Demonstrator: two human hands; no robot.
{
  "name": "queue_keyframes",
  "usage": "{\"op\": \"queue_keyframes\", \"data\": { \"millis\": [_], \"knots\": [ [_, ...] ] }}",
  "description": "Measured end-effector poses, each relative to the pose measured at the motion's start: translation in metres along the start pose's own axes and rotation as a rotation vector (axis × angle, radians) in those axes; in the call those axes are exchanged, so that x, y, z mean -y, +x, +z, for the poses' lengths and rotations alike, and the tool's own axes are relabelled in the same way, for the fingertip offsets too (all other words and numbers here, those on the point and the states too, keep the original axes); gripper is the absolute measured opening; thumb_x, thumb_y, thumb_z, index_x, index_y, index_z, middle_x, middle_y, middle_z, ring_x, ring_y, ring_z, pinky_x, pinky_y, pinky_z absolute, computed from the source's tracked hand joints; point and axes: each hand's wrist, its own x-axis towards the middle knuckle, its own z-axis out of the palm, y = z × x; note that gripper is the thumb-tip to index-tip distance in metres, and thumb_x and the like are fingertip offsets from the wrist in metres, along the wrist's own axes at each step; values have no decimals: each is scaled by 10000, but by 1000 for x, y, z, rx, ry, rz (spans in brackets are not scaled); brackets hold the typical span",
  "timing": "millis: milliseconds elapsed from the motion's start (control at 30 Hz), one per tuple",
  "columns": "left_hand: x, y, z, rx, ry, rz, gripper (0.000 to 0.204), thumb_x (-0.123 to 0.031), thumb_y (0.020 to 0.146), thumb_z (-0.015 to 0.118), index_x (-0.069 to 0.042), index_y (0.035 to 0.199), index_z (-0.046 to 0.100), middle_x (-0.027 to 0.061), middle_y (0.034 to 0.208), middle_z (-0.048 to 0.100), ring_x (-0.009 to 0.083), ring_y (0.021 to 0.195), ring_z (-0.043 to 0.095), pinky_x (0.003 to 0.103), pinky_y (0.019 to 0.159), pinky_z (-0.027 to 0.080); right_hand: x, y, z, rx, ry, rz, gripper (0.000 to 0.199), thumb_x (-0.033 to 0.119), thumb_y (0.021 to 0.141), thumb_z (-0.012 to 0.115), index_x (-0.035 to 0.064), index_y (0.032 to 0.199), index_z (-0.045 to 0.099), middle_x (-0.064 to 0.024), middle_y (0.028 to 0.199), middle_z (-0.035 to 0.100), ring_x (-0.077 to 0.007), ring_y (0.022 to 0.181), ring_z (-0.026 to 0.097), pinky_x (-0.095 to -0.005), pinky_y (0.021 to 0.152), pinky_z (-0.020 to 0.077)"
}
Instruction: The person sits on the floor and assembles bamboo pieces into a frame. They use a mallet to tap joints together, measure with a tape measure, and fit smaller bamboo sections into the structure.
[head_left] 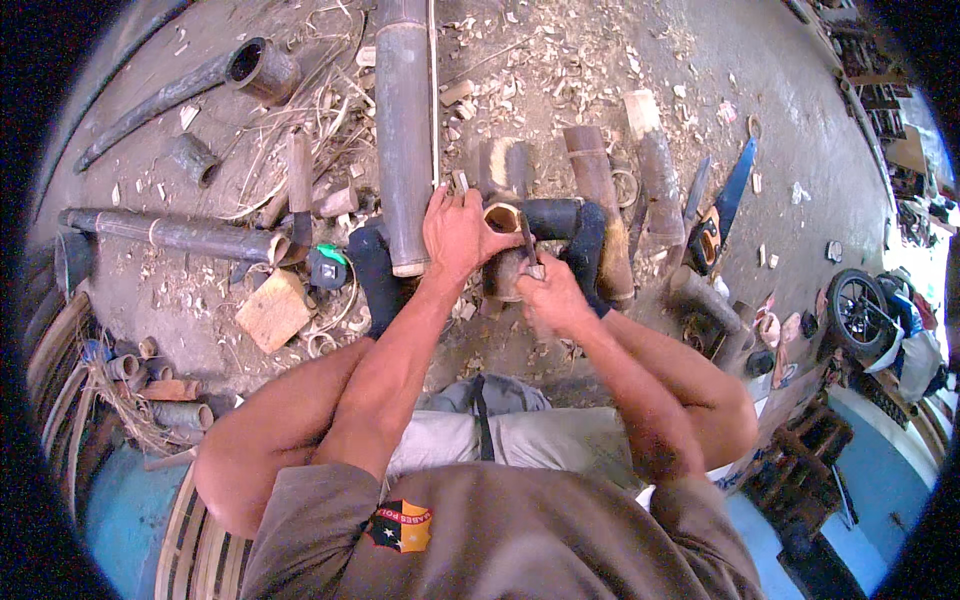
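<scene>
My left hand point(462, 235) grips the open end of a short, dark bamboo tube point(550, 217), its thumb by the pale cut rim. The tube lies crosswise between my feet, in dark socks. My right hand point(553, 297) is closed around a knife point(528, 240), its narrow blade upright against the tube's rim. The knife's handle is mostly hidden by my fingers. Just left of the tube lies a long, thick bamboo pole point(403, 140), with a thin pale strip point(434, 100) along its right side. Another bamboo piece point(503, 168) lies beyond the tube.
At left are a green-and-black tape measure point(328, 268), a wooden block point(273, 310) and a long bamboo tube point(180, 232). A handsaw point(707, 240) and bamboo pieces point(655, 180) lie at right. Shavings litter the floor. A spoked wheel point(858, 310) stands at far right.
</scene>
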Motion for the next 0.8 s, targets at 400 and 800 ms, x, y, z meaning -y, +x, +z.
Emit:
{"op": "queue_keyframes", "data": {
  "millis": [400,800],
  "knots": [
    [17,-1,-8,57,61,197,785,-739,713,742,-29,1043,681,186,975,724,294,1051,702,556,1272,82,73,69,-73,475,-874,-204,394,271,829,655,-13,1101,648,-198,687,666,-315,615,697,-444,576,557],
    [57,-7,0,104,-35,309,607,-469,762,815,-67,1200,691,128,1092,745,267,1125,678,500,1251,214,40,-5,66,53,439,72,197,235,925,671,64,980,589,-52,681,564,-211,545,562,-364,533,493]
  ]
}}
